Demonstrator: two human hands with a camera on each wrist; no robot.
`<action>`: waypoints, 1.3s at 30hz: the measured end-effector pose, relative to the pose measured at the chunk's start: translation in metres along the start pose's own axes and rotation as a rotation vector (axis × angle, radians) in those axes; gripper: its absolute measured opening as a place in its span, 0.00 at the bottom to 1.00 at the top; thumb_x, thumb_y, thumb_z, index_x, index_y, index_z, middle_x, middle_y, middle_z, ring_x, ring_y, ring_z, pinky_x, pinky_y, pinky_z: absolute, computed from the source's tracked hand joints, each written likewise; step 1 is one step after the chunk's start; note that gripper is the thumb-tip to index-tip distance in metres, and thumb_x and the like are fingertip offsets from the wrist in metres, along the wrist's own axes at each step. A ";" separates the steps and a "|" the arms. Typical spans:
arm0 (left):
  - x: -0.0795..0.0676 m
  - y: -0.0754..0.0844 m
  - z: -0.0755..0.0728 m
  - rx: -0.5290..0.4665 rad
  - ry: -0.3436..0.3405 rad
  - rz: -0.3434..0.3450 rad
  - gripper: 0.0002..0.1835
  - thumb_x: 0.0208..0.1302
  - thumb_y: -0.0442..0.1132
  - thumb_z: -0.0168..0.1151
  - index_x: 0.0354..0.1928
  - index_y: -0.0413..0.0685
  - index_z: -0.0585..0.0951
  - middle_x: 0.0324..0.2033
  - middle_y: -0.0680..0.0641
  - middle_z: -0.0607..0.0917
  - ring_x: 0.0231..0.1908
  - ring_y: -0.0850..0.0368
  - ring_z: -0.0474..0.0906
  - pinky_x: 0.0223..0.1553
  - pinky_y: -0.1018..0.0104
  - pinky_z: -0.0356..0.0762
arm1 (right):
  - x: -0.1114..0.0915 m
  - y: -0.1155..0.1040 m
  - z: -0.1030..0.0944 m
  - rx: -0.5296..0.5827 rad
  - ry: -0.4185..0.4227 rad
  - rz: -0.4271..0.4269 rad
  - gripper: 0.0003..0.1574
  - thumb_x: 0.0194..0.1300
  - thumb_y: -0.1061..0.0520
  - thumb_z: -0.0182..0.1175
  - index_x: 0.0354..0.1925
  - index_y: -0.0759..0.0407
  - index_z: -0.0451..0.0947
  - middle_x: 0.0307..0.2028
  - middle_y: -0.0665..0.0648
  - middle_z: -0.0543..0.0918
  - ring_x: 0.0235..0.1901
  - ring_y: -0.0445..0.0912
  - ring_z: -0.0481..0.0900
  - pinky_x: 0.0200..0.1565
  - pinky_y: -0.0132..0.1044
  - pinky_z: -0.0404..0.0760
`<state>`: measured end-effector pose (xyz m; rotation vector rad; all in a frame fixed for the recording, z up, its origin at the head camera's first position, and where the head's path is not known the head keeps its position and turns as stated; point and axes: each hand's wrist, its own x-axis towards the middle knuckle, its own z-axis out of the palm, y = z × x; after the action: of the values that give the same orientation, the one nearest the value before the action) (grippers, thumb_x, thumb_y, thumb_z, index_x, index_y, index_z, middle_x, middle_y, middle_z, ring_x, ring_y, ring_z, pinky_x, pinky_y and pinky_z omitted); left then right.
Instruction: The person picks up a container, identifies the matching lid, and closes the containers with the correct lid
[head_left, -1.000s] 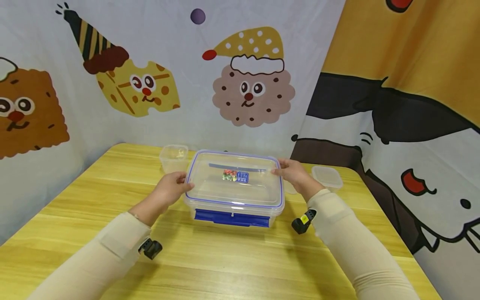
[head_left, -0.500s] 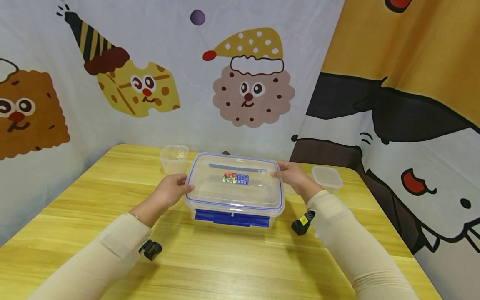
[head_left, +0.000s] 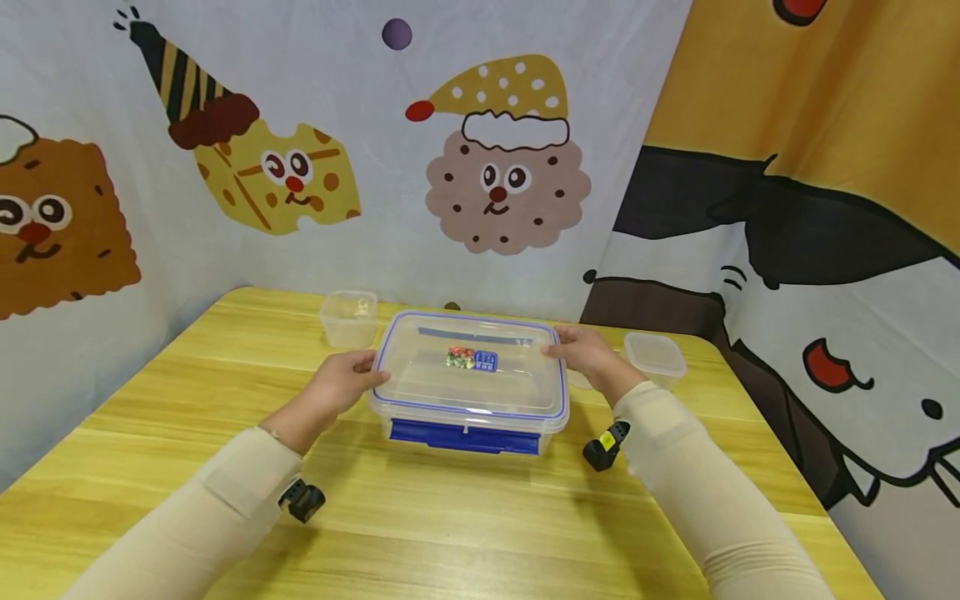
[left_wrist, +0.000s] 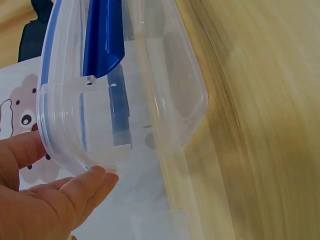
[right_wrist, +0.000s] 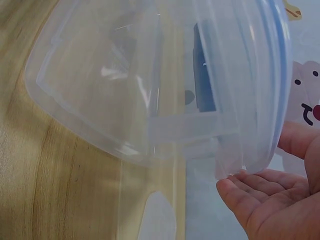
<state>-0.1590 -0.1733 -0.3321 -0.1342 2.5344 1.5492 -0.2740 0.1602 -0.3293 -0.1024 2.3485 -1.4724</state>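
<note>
One left hand [head_left: 341, 382], one right hand [head_left: 588, 354], fingers [left_wrist: 85, 187] pinching opposite ends of clear lidded box [head_left: 470, 383]

The left arm [head_left: 187, 508] and right arm [head_left: 712, 483] are stretched from near to far; the left hand [head_left: 342, 383] and right hand [head_left: 588, 354] are turned inward, thumb [left_wrist: 22, 148] and fingers [left_wrist: 82, 189] set in a pinch.

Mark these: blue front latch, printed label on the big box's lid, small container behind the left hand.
Blue front latch [head_left: 465, 437], head view: middle of its front face.
Printed label [head_left: 472, 358], head view: its middle.
Small container [head_left: 349, 330], head view: its near wall.
</note>
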 end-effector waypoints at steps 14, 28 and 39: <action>0.002 -0.006 -0.001 0.000 -0.028 -0.019 0.32 0.73 0.41 0.52 0.71 0.30 0.56 0.69 0.30 0.60 0.69 0.34 0.55 0.67 0.41 0.57 | 0.003 0.004 0.000 -0.001 -0.012 0.058 0.40 0.71 0.59 0.56 0.73 0.67 0.50 0.72 0.64 0.59 0.71 0.57 0.56 0.69 0.53 0.58; 0.004 -0.010 0.002 0.009 -0.008 0.014 0.31 0.73 0.40 0.53 0.70 0.29 0.58 0.67 0.30 0.64 0.67 0.34 0.59 0.66 0.42 0.61 | 0.004 0.014 -0.002 -0.004 -0.047 0.028 0.42 0.73 0.56 0.53 0.74 0.67 0.45 0.72 0.66 0.56 0.71 0.58 0.54 0.70 0.53 0.56; 0.006 -0.010 0.005 0.026 0.002 0.035 0.29 0.72 0.39 0.54 0.68 0.30 0.63 0.63 0.31 0.71 0.64 0.35 0.65 0.63 0.43 0.65 | 0.005 0.018 -0.001 -0.007 -0.030 0.011 0.42 0.74 0.55 0.51 0.75 0.66 0.44 0.73 0.65 0.54 0.72 0.58 0.54 0.69 0.52 0.60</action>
<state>-0.1628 -0.1736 -0.3442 -0.0887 2.5703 1.5291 -0.2761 0.1679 -0.3464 -0.1122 2.3266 -1.4472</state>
